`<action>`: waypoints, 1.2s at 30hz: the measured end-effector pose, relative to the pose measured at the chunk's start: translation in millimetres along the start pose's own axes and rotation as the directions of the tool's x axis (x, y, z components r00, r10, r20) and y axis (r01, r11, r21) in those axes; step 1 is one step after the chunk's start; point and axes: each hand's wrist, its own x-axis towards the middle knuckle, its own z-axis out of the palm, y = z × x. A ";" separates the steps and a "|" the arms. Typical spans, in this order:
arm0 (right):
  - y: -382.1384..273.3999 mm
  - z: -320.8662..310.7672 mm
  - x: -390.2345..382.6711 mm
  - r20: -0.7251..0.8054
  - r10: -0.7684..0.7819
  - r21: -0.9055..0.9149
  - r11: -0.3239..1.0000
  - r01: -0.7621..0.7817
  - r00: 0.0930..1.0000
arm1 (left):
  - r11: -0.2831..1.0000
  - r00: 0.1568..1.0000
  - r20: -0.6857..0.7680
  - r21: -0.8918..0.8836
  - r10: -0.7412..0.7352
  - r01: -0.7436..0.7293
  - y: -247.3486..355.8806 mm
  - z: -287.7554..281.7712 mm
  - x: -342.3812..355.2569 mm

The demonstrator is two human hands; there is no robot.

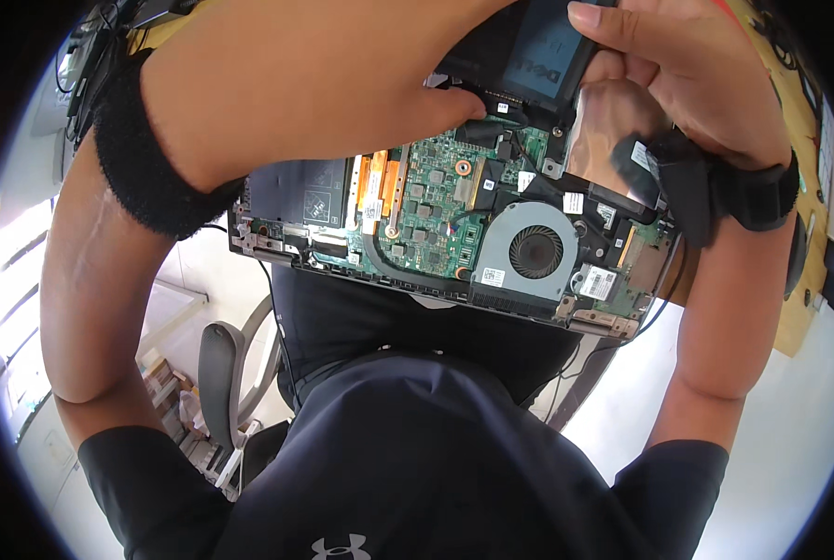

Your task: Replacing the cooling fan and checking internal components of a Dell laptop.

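An opened laptop (pixel 417 205) lies before me with its insides showing: a green circuit board, a copper-coloured heat pipe and a round black fan (pixel 535 253) in a grey housing. At the far side sits a flat black part (pixel 546 51) with a blue-grey label. My right hand (pixel 655 56) has its thumb on this part's right edge, with the other fingers curled in beside it. Below that hand is a shiny, mirror-like panel (pixel 613 131). My left hand (pixel 436 98) reaches in from the left, thumb tip near the part's lower edge; its other fingers are hidden.
Black wrist straps (pixel 170 173) circle both my wrists. A wooden tabletop (pixel 790 322) shows at the right, with cables near its far end. A grey chair armrest (pixel 219 383) is at the lower left. Thin black cables run down beside the laptop.
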 end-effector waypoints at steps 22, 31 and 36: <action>-5.6 1.2 -2.5 0.064 0.087 0.191 0.977 -0.098 0.994 | 0.999 0.999 -0.019 -0.001 -0.033 0.033 2.4 1.8 -4.3; -1.7 1.6 -3.2 -0.004 0.027 -0.020 0.999 -0.027 1.000 | 0.998 0.998 0.003 0.007 -0.058 0.058 7.0 -8.0 -4.4; -8.5 -8.5 -7.6 0.047 0.138 0.053 0.989 -0.141 0.989 | 0.996 0.998 -0.017 0.067 -0.053 0.054 3.3 0.2 -0.4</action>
